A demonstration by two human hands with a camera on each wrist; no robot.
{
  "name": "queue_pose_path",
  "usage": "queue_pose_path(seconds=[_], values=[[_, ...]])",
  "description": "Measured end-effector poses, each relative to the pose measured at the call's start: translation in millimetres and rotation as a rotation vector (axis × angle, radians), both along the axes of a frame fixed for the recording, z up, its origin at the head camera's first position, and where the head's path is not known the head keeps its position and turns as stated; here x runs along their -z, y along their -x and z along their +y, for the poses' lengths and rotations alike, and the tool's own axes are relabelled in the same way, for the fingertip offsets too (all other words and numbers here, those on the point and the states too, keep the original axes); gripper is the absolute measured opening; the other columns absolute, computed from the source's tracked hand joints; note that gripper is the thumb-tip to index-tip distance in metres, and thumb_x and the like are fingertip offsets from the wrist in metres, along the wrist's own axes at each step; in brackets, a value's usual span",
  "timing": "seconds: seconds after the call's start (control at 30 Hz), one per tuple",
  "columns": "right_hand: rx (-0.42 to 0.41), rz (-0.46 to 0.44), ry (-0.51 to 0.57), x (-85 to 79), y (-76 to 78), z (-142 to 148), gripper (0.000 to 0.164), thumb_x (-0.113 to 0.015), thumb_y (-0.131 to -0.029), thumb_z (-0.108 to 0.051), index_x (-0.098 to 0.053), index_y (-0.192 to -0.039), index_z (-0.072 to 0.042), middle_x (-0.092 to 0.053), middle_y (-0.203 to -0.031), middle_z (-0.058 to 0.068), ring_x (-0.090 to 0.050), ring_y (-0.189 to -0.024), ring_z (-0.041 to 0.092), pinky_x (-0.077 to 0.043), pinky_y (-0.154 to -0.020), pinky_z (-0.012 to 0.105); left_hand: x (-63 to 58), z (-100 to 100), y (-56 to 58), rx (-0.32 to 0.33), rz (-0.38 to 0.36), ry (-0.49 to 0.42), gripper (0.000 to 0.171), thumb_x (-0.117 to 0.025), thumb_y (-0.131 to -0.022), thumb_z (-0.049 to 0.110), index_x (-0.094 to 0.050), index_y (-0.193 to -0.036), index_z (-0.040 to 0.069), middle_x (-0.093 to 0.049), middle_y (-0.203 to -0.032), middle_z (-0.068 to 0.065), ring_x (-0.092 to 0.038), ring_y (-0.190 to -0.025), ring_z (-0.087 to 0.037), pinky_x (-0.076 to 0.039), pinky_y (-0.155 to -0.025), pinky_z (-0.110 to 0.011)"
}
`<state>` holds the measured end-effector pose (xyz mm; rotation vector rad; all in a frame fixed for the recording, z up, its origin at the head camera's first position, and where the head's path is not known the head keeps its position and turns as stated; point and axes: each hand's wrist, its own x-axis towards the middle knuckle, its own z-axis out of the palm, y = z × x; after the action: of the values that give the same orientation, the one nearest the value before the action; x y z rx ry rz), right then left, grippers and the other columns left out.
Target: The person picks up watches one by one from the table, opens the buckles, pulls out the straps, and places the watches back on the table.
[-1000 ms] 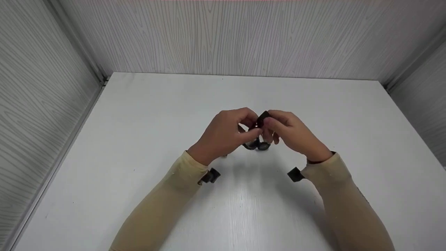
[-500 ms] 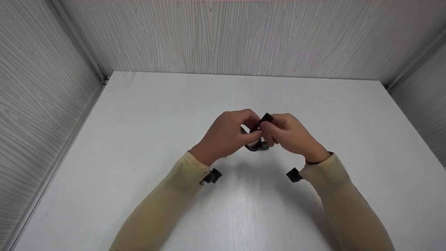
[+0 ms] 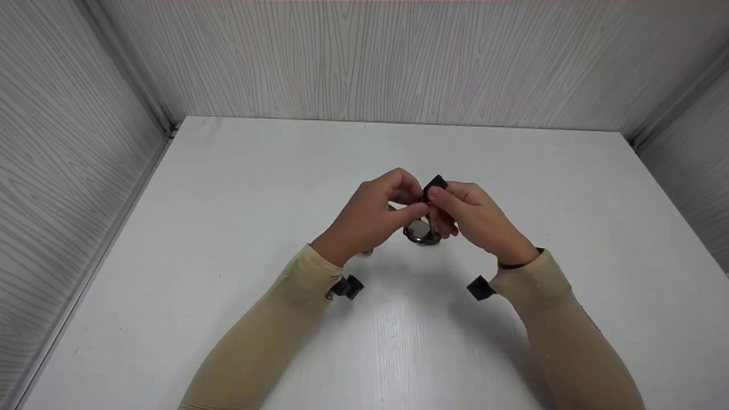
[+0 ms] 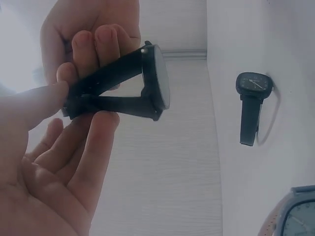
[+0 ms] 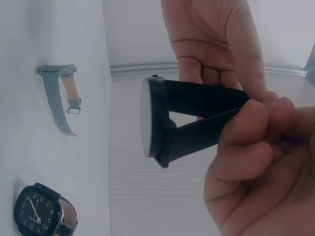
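Note:
A black wristwatch [image 4: 156,81] hangs between both hands, its round case lowermost and facing down towards the table. The two strap halves [image 5: 204,103] run up from the case and come together at the fingers. My left hand [image 3: 376,213] pinches the strap ends between thumb and fingers. From the other side, my right hand [image 3: 475,213] grips the strap end, with a black tip [image 3: 437,183] sticking up past its thumb. Fingers hide the point where the strap ends meet.
A second black watch with a squarish dial [image 4: 253,83] lies on the white table [image 3: 273,171] beneath the hands. A blue-grey watch [image 5: 54,93] lies apart from it. Wood-grain panels [image 3: 342,62] stand at the back and sides.
Both hands stay close together and rise slightly from half a second ago. The held watch has turned, so more of its round case shows below the fingers.

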<state>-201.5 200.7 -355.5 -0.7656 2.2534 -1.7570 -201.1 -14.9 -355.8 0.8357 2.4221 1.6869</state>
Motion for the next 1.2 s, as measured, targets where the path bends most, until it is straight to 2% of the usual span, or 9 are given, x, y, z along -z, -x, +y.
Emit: queue_pose_path(seconds=[0.13,0.33,0.6,0.8,1.1,1.2], values=[[-0.002,0.006,-0.008,0.1,0.3,-0.1,0.042,-0.048,-0.111,-0.025,-0.059,-0.082,0.004,-0.053,-0.064,0.007,-0.048,-0.056,0.019,-0.039,-0.053,0.026,-0.2,0.5,0.2,-0.035,0.013,0.009,0.018,-0.076,-0.096,0.027,-0.068,-0.106,0.015,-0.075,-0.103,0.007,-0.07,-0.099,-0.005,-0.056,-0.081,-0.03],[-0.021,0.025,-0.022,0.3,2.1,0.9,0.042,-0.046,-0.111,-0.022,-0.057,-0.081,0.006,-0.054,-0.065,0.005,-0.048,-0.057,0.016,-0.041,-0.054,0.027,-1.6,0.1,0.0,-0.057,-0.017,0.016,0.018,-0.077,-0.094,0.028,-0.07,-0.103,0.014,-0.075,-0.098,0.006,-0.07,-0.097,-0.008,-0.057,-0.08,-0.03],[-0.045,0.065,-0.069,0.1,2.6,1.9,0.041,-0.045,-0.111,-0.019,-0.059,-0.082,0.005,-0.055,-0.067,0.006,-0.049,-0.058,0.016,-0.041,-0.055,0.026,-3.8,-2.0,-0.1,-0.022,0.028,0.072,0.013,-0.075,-0.096,0.026,-0.069,-0.101,0.015,-0.072,-0.1,0.006,-0.067,-0.1,-0.006,-0.057,-0.083,-0.028],[-0.039,0.082,-0.124,1.9,2.9,1.8,0.04,-0.045,-0.112,-0.019,-0.06,-0.082,0.003,-0.056,-0.069,0.007,-0.051,-0.058,0.017,-0.042,-0.056,0.027,-2.2,-2.5,0.2,-0.023,0.05,0.103,0.012,-0.075,-0.096,0.026,-0.069,-0.098,0.016,-0.072,-0.098,0.007,-0.065,-0.098,-0.004,-0.056,-0.082,-0.027],[-0.014,0.107,-0.111,2.1,1.2,0.3,0.04,-0.049,-0.11,-0.019,-0.06,-0.076,0.0,-0.052,-0.064,0.007,-0.046,-0.058,0.03,-0.037,-0.055,0.027,-2.9,-2.9,0.6,-0.012,0.071,0.11,0.012,-0.075,-0.094,0.024,-0.068,-0.097,0.015,-0.071,-0.094,0.007,-0.064,-0.093,-0.004,-0.056,-0.079,-0.026],[-0.02,0.126,-0.098,2.6,1.2,-0.1,0.04,-0.049,-0.11,-0.019,-0.059,-0.077,0.001,-0.052,-0.065,0.007,-0.046,-0.059,0.027,-0.038,-0.056,0.028,-3.4,-2.6,0.6,-0.009,0.071,0.092,0.011,-0.074,-0.095,0.022,-0.067,-0.095,0.013,-0.07,-0.096,0.005,-0.065,-0.094,-0.006,-0.057,-0.08,-0.025]])
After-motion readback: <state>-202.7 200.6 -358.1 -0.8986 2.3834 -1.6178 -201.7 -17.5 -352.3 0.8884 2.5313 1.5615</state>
